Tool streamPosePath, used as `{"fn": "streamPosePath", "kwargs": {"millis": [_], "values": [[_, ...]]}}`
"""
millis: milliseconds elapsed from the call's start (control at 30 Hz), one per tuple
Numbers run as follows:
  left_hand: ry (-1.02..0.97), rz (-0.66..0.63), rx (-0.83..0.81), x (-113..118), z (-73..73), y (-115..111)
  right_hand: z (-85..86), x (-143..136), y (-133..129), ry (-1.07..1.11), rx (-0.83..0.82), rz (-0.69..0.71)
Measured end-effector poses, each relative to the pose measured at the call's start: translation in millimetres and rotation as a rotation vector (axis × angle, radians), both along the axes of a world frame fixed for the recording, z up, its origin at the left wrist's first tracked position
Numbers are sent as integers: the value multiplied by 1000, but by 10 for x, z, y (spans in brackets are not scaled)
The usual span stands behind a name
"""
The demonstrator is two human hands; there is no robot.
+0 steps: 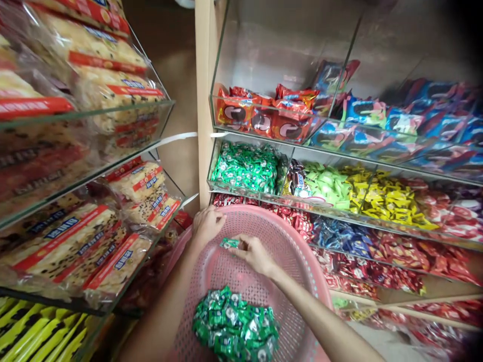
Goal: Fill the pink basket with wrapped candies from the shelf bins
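A pink perforated plastic basket (285, 226) tilts against the shelf front below me. My left hand (208, 224) is at its far left rim, fingers curled over the edge. Inside the basket my right hand (252, 254) pinches a green-wrapped candy (229, 243) between thumb and fingers, above the bare mesh. A heap of the same green candies (236, 324) lies at the near end of the basket. Similar green candies (247, 168) fill a clear shelf bin just beyond the far rim.
Clear bins to the right hold yellow candies (388, 198), light green candies (328, 183) and red snack packs (264, 113). At left, glass-fronted shelves hold wrapped crackers (71, 241). A wooden post (204, 100) stands between the shelf units.
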State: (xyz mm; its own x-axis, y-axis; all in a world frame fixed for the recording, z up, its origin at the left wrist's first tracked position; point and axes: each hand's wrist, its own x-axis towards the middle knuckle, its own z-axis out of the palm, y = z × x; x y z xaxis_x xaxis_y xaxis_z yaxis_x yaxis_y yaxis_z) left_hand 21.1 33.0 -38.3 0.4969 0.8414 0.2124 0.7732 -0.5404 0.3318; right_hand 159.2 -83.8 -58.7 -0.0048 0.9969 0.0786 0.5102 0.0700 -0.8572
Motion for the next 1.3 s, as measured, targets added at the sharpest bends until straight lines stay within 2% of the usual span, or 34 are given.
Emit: {"fn": "streamPosePath", "kwargs": {"millis": [100, 233, 333, 467, 700, 1033, 1300], "values": [[3, -8, 24, 18, -6, -8, -263, -86, -70, 76, -149, 109], [22, -8, 41, 31, -1, -12, -516, -236, -136, 144, -274, 202], [31, -10, 46, 35, 10, -13, -649, -364, -184, 115, -307, 240], [24, -18, 46, 35, 31, -19, -734, -506, -238, 31, -318, 263], [29, -33, 80, 34, 45, -28, -790, -621, -299, -146, -294, 319], [21, -31, 68, 34, 68, -32, -605, -614, -346, -436, -223, 322], [17, -26, 46, 39, 62, -27, -552, -620, -365, -467, -216, 407]]}}
